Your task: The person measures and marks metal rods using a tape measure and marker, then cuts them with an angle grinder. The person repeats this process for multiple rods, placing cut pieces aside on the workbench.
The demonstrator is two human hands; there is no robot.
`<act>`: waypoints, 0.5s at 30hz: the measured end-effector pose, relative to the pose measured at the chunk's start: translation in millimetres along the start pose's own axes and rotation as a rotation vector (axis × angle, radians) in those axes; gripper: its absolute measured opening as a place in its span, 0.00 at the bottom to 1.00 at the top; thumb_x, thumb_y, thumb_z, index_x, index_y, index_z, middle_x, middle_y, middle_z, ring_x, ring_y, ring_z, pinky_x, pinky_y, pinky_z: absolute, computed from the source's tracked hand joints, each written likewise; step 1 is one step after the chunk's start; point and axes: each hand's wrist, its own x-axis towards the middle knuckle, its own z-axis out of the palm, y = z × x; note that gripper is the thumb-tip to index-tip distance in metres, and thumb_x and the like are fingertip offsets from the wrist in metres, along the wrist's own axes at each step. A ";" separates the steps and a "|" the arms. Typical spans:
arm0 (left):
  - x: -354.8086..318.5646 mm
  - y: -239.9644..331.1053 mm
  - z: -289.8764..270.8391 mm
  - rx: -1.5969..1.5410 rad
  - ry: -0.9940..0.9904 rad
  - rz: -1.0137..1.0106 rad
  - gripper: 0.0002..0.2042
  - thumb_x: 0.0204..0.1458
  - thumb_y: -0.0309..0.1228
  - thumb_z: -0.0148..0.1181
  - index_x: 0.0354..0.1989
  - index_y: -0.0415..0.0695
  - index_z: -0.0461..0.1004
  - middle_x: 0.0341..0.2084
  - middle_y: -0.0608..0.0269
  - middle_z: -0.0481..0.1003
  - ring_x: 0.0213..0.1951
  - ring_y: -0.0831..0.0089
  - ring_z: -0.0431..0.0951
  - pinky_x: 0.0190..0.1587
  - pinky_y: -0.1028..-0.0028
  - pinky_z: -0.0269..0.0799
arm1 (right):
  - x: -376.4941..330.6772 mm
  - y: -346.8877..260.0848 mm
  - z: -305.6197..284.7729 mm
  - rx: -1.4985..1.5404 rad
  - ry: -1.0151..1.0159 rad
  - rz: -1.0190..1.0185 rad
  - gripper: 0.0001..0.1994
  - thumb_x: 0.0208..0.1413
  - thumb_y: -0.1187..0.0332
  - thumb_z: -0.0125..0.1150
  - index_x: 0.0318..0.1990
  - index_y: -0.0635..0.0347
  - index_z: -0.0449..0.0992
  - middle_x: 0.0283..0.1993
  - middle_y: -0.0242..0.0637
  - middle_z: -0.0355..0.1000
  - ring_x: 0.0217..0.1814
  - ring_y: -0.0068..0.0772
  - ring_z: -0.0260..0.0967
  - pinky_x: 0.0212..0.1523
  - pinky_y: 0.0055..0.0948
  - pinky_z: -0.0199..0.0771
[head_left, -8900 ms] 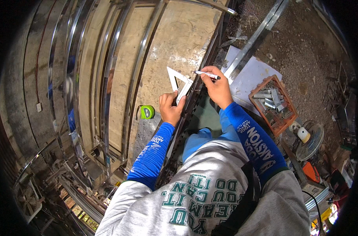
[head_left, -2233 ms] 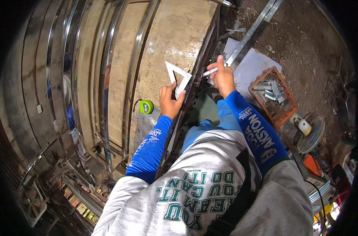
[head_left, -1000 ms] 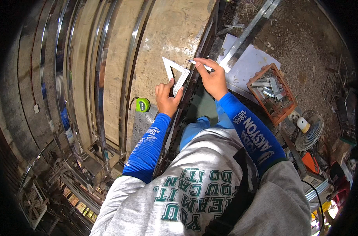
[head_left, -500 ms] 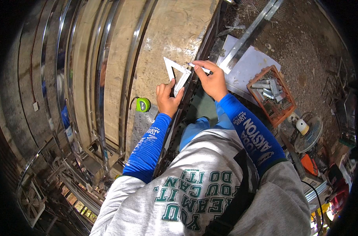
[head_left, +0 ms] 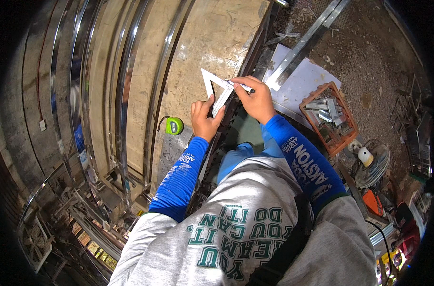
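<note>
The left hand (head_left: pixel 205 122) pinches a white triangular square (head_left: pixel 222 99), grip nearly closed; the right hand (head_left: pixel 258 101) grips a marker (head_left: pixel 246 87) beside it

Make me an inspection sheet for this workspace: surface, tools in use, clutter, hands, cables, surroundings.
Surface: tan tabletop, scuffed and stained.
Tools in use: white triangular square flat near the tabletop's right edge; marker at its upper right corner, tip contact unclear; green tape measure lying to the left.
Clutter: orange crate of metal offcuts; white sheet on the ground.
Hands: left hand grips the square; right hand holds the marker.
Cables: black cable at lower right; where it leads is unclear.
Surroundings: gritty ground, fan at right, shiny metal lengths at left.
</note>
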 end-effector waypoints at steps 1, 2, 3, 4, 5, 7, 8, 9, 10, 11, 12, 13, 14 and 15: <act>0.6 0.9 -0.5 -0.001 -0.003 -0.001 0.25 0.47 0.33 0.80 0.54 0.41 0.82 0.32 0.55 0.72 0.39 0.55 0.72 0.44 0.59 0.71 | 0.6 0.4 0.1 -0.007 0.002 -0.010 0.09 0.67 0.72 0.66 0.51 0.65 0.86 0.45 0.44 0.83 0.47 0.35 0.82 0.46 0.30 0.79; 0.3 0.4 -0.4 0.002 -0.004 -0.001 0.25 0.47 0.33 0.80 0.54 0.41 0.82 0.32 0.55 0.72 0.39 0.55 0.72 0.44 0.59 0.71 | 0.9 0.5 0.5 -0.014 0.002 -0.021 0.09 0.67 0.72 0.66 0.51 0.65 0.86 0.45 0.44 0.83 0.47 0.35 0.82 0.46 0.30 0.79; 0.3 -0.1 -0.1 0.004 -0.004 -0.001 0.25 0.47 0.33 0.80 0.54 0.41 0.82 0.32 0.55 0.72 0.39 0.55 0.72 0.44 0.59 0.71 | 0.9 0.5 1.3 -0.006 0.006 -0.017 0.09 0.66 0.72 0.66 0.50 0.64 0.86 0.45 0.45 0.83 0.47 0.39 0.82 0.47 0.33 0.79; 0.1 -0.5 -0.1 0.007 -0.005 -0.001 0.25 0.47 0.33 0.80 0.54 0.41 0.82 0.32 0.55 0.72 0.39 0.55 0.72 0.44 0.59 0.71 | 0.9 0.5 2.3 0.002 0.009 -0.012 0.09 0.65 0.71 0.66 0.49 0.63 0.86 0.45 0.46 0.83 0.47 0.44 0.82 0.48 0.35 0.80; 0.3 -0.3 -0.1 0.007 -0.007 -0.004 0.25 0.47 0.33 0.80 0.54 0.41 0.82 0.32 0.55 0.72 0.39 0.55 0.72 0.44 0.59 0.71 | 0.7 0.8 2.6 0.008 0.014 -0.008 0.09 0.64 0.70 0.67 0.48 0.62 0.86 0.45 0.47 0.83 0.48 0.49 0.83 0.49 0.38 0.81; 0.8 0.2 -0.2 0.009 -0.011 -0.010 0.25 0.47 0.34 0.80 0.54 0.40 0.82 0.33 0.55 0.72 0.39 0.54 0.72 0.44 0.59 0.71 | 0.6 1.9 1.2 -0.011 0.003 -0.033 0.09 0.65 0.71 0.66 0.50 0.63 0.86 0.45 0.46 0.83 0.46 0.41 0.82 0.46 0.33 0.80; 0.4 -0.3 0.1 0.011 -0.009 -0.007 0.25 0.47 0.34 0.80 0.54 0.41 0.82 0.33 0.55 0.72 0.39 0.54 0.72 0.44 0.59 0.71 | 1.1 -0.1 0.5 -0.021 -0.004 -0.045 0.10 0.66 0.72 0.66 0.51 0.64 0.86 0.45 0.45 0.83 0.46 0.37 0.82 0.45 0.31 0.79; 0.2 -0.9 0.3 0.014 -0.007 -0.004 0.25 0.47 0.34 0.80 0.54 0.41 0.82 0.33 0.55 0.72 0.39 0.54 0.72 0.44 0.59 0.71 | 0.2 -2.3 -0.7 -0.040 0.005 -0.042 0.09 0.66 0.71 0.66 0.48 0.63 0.86 0.44 0.46 0.83 0.46 0.43 0.82 0.45 0.34 0.80; -0.3 -1.4 0.4 0.016 -0.005 -0.002 0.25 0.47 0.34 0.80 0.54 0.41 0.82 0.33 0.55 0.72 0.39 0.54 0.72 0.44 0.59 0.71 | -2.0 -4.8 -2.7 -0.059 0.014 -0.038 0.08 0.65 0.70 0.66 0.46 0.63 0.86 0.43 0.47 0.82 0.46 0.48 0.82 0.45 0.37 0.80; -0.2 -1.6 0.5 0.017 -0.005 0.002 0.25 0.47 0.34 0.79 0.54 0.41 0.82 0.33 0.55 0.72 0.40 0.54 0.72 0.45 0.58 0.71 | -4.0 -7.5 -4.7 -0.078 0.024 -0.037 0.08 0.64 0.69 0.66 0.44 0.63 0.86 0.42 0.48 0.82 0.46 0.53 0.82 0.45 0.40 0.81; -0.3 -1.7 0.5 0.018 -0.004 0.004 0.24 0.47 0.34 0.79 0.54 0.41 0.82 0.33 0.55 0.72 0.40 0.54 0.72 0.45 0.58 0.71 | -7.0 -5.8 -6.7 -0.130 0.049 -0.050 0.08 0.65 0.68 0.66 0.43 0.63 0.86 0.42 0.47 0.82 0.44 0.50 0.82 0.44 0.39 0.80; -0.6 -1.9 0.4 0.019 -0.004 0.006 0.24 0.47 0.34 0.79 0.54 0.41 0.82 0.33 0.55 0.72 0.40 0.54 0.73 0.45 0.58 0.71 | -10.5 -2.7 -9.8 -0.182 0.073 -0.064 0.08 0.65 0.68 0.66 0.42 0.64 0.85 0.41 0.46 0.82 0.42 0.47 0.82 0.43 0.38 0.80; -0.5 -2.1 0.6 0.019 0.000 0.009 0.24 0.47 0.34 0.79 0.54 0.41 0.82 0.33 0.55 0.73 0.40 0.53 0.73 0.45 0.58 0.71 | -12.0 -2.0 -12.0 -0.234 0.097 -0.079 0.09 0.66 0.67 0.66 0.41 0.65 0.85 0.41 0.46 0.83 0.40 0.43 0.82 0.42 0.36 0.80; -0.4 -2.3 0.8 0.020 0.003 0.010 0.24 0.47 0.34 0.79 0.54 0.41 0.82 0.34 0.55 0.73 0.40 0.53 0.73 0.45 0.58 0.71 | -12.0 -1.0 -13.0 -0.285 0.084 0.004 0.11 0.67 0.65 0.65 0.39 0.65 0.84 0.40 0.46 0.82 0.40 0.44 0.82 0.41 0.37 0.79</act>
